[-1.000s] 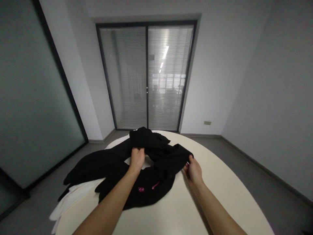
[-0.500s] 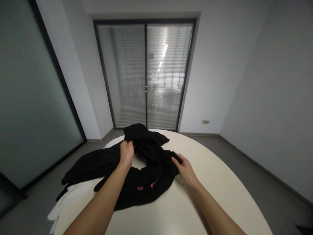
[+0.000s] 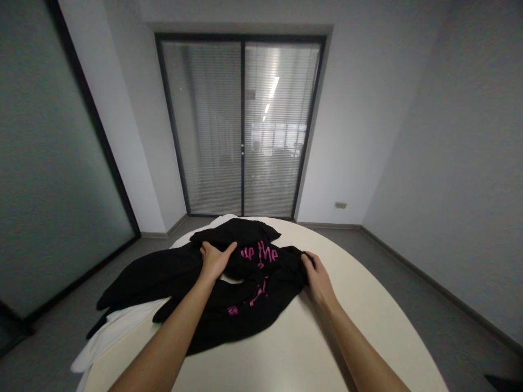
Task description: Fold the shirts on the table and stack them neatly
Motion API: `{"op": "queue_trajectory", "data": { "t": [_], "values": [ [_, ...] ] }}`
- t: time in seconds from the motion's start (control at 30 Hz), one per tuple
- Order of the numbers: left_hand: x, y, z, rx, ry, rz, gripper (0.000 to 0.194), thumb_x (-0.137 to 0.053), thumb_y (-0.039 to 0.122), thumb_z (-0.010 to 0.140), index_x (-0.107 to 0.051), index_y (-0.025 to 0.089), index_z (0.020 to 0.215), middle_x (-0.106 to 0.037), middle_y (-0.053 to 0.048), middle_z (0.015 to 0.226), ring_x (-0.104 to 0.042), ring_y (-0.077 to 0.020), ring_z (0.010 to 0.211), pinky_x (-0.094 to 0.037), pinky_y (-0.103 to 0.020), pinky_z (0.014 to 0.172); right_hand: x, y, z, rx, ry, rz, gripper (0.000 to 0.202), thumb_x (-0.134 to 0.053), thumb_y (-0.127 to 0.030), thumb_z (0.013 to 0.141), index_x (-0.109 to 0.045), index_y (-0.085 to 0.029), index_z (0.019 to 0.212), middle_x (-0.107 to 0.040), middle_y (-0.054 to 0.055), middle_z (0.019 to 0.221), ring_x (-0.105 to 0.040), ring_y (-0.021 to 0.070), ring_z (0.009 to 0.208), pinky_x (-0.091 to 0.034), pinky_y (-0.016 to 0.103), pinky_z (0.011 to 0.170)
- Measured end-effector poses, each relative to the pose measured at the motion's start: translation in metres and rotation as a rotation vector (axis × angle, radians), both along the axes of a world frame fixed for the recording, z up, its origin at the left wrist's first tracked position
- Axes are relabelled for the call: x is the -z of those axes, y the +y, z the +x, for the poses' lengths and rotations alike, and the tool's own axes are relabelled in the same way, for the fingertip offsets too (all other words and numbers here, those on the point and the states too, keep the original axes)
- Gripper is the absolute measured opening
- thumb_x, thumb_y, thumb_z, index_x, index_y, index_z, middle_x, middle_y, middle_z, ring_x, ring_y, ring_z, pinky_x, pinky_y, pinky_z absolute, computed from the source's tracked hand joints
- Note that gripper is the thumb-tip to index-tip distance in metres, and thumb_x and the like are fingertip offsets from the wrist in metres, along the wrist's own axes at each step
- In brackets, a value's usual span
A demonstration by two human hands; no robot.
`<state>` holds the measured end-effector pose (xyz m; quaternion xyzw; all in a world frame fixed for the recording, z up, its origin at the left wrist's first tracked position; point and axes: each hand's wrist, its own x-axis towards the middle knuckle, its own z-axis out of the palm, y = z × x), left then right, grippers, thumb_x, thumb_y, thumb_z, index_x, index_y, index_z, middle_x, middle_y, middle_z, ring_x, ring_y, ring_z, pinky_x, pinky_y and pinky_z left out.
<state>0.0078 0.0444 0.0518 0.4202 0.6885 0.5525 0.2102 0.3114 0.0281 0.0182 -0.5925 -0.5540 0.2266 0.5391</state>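
Observation:
A crumpled black T-shirt [image 3: 253,305] with pink lettering lies on the table before me. The lettering is partly hidden in folds, though "the" can be read. My left hand [image 3: 214,260] rests on the shirt's upper left part, thumb stretched away from the fingers, its fingertips partly hidden by the hand. At the right end of the shirt, my right hand [image 3: 317,275] pinches the bunched edge between thumb and fingers. A small patch of tabletop shows through a gap in the cloth between the hands.
More black cloth [image 3: 147,277] spreads leftward over white cloth [image 3: 118,326] that hangs past the edge of the round cream table [image 3: 368,326]. Beyond stand a glazed door with blinds [image 3: 212,130] and white walls. A frosted glass panel [image 3: 53,179] is on the left.
The raised black fabric has come down flatter and more pink lettering shows. My left hand has let go and spread its thumb. The right hand has moved slightly right, still gripping the edge.

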Motion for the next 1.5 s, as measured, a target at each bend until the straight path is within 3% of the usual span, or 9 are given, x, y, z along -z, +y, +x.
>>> {"op": "queue_trajectory", "data": {
  "t": [0.17, 0.27, 0.4, 0.57, 0.8, 0.93, 1.2, 1.37, 1.5],
  "values": [
    [-0.005, -0.005, 0.006, 0.143, -0.171, 0.043, 0.045, -0.069, 0.018, 0.062, -0.061, 0.013, 0.106, -0.067, -0.016, 0.115, -0.054, -0.0374, 0.125, -0.042, -0.044, 0.106, -0.023, -0.030, -0.030, -0.140, -0.512, -0.144, 0.050, -0.052, -0.072, 0.083, -0.064, -0.023, 0.087, -0.074, 0.009, 0.096, -0.068, 0.0280, 0.092, -0.049, 0.037, 0.083],
    [-0.013, -0.011, 0.011, 0.305, -0.318, 0.070, 0.026, -0.064, 0.023, 0.064, -0.066, 0.015, 0.088, -0.073, -0.008, 0.088, -0.067, -0.0340, 0.102, -0.054, -0.041, 0.088, -0.030, -0.035, -0.030, -0.160, -0.566, -0.267, 0.060, -0.034, -0.073, 0.091, -0.066, -0.024, 0.105, -0.074, 0.008, 0.085, -0.070, 0.0276, 0.084, -0.049, 0.036, 0.077],
    [-0.025, -0.026, 0.019, 0.523, -0.496, 0.077, 0.026, -0.064, 0.033, 0.066, -0.069, 0.013, 0.081, -0.075, -0.009, 0.083, -0.071, -0.0299, 0.088, -0.057, -0.039, 0.081, -0.029, -0.030, -0.020, -0.137, -0.648, -0.375, 0.074, -0.032, -0.074, 0.091, -0.059, -0.018, 0.133, -0.071, 0.018, 0.115, -0.066, 0.0328, 0.108, -0.047, 0.042, 0.088],
    [-0.033, -0.039, 0.011, 0.795, -0.815, -0.027, 0.034, -0.071, 0.028, 0.066, -0.073, 0.012, 0.096, -0.078, -0.011, 0.089, -0.072, -0.0309, 0.093, -0.057, -0.041, 0.086, -0.022, -0.025, -0.015, -0.203, -0.720, -0.474, 0.061, -0.050, -0.068, 0.086, -0.068, -0.017, 0.116, -0.073, 0.018, 0.108, -0.068, 0.0346, 0.102, -0.048, 0.042, 0.085],
    [-0.034, -0.035, -0.007, 0.712, -0.915, 0.026, 0.046, -0.057, 0.034, 0.067, -0.073, 0.011, 0.104, -0.078, -0.011, 0.094, -0.071, -0.0352, 0.101, -0.057, -0.047, 0.089, -0.021, -0.019, -0.005, -0.333, -0.530, -0.171, 0.029, -0.079, -0.040, 0.066, -0.063, -0.021, 0.080, -0.067, 0.010, 0.120, -0.060, 0.0305, 0.112, -0.046, 0.038, 0.088],
    [-0.037, -0.025, -0.010, 0.462, -0.675, 0.077, 0.041, -0.056, 0.037, 0.069, -0.073, 0.012, 0.098, -0.077, -0.011, 0.090, -0.072, -0.0326, 0.096, -0.058, -0.044, 0.086, -0.024, -0.014, 0.010, -0.436, -0.120, -0.203, 0.035, -0.077, -0.048, 0.070, -0.062, -0.019, 0.083, -0.072, 0.004, 0.084, -0.066, 0.0241, 0.083, -0.050, 0.034, 0.074],
    [-0.032, -0.004, -0.041, 0.064, -0.413, 0.048, 0.015, -0.072, 0.029, 0.063, -0.064, 0.018, 0.071, -0.072, -0.014, 0.074, -0.067, -0.0403, 0.101, -0.054, -0.040, 0.075, -0.019, -0.002, 0.042, -0.232, 0.411, -0.147, 0.041, -0.073, -0.056, 0.074, -0.067, -0.020, 0.093, -0.073, 0.004, 0.083, -0.068, 0.0242, 0.082, -0.053, 0.036, 0.080],
    [-0.033, -0.006, -0.034, 0.101, -0.436, 0.105, 0.016, -0.061, 0.021, 0.060, -0.063, 0.018, 0.075, -0.068, -0.006, 0.067, -0.070, -0.0320, 0.084, -0.054, -0.034, 0.069, -0.006, 0.008, 0.053, -0.193, 0.221, -0.021, 0.040, -0.078, -0.045, 0.066, -0.062, -0.021, 0.094, -0.066, -0.002, 0.070, -0.064, 0.0217, 0.071, -0.052, 0.033, 0.070],
    [-0.038, -0.015, -0.021, 0.291, -0.501, 0.139, 0.026, -0.059, 0.024, 0.059, -0.065, 0.015, 0.083, -0.071, -0.004, 0.072, -0.070, -0.0248, 0.074, -0.056, -0.033, 0.070, -0.012, 0.006, 0.056, -0.293, 0.091, 0.039, 0.056, -0.071, -0.032, 0.066, -0.063, -0.024, 0.121, -0.070, 0.006, 0.117, -0.063, 0.0256, 0.110, -0.048, 0.039, 0.099]
  ]
}}
